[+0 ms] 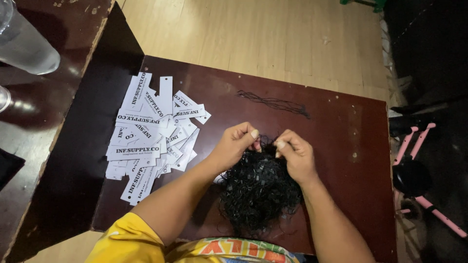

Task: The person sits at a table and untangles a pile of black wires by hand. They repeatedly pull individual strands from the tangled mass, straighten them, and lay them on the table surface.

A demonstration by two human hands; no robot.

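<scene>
A tangled black heap of thin strings (258, 190) lies on the dark brown table (341, 146) close to my body. My left hand (235, 144) and my right hand (295, 153) hover over its far edge, each with thumb and fingers pinched on strands of the black strings pulled up from the heap. To the left spreads a loose pile of white paper tags (148, 131) with black print, several overlapping. A few straightened black strings (275, 103) lie apart at the far side of the table.
A clear plastic bottle (24, 44) lies on a second, scuffed table (29, 126) at the left. Light wooden floor (253, 34) runs beyond the table. A pink-and-black frame (419, 170) stands at the right edge.
</scene>
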